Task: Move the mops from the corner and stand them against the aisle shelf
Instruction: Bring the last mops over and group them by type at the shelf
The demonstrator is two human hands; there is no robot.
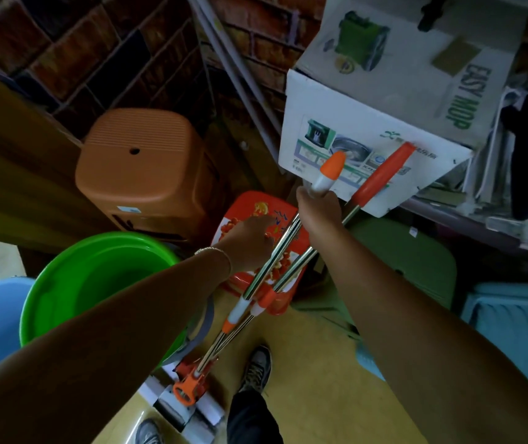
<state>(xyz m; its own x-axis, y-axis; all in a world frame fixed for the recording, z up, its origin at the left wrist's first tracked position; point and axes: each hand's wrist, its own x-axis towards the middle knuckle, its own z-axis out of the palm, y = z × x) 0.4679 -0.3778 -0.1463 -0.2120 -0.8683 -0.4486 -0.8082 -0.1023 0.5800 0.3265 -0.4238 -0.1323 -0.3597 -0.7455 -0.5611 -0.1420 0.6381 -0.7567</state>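
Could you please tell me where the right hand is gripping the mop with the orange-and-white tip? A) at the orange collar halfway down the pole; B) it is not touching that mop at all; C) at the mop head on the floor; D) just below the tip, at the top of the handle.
D: the right hand wraps the top of the mop handle, just below its orange-and-white tip, far above the mop head.

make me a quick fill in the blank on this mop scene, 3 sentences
1. The right hand grips the mop handle with the orange and ____ tip.
2. The second mop leans on a box printed EASY ____.
3. Beside the left hand sits a ____ basin.

Missing words: white; MOP; green
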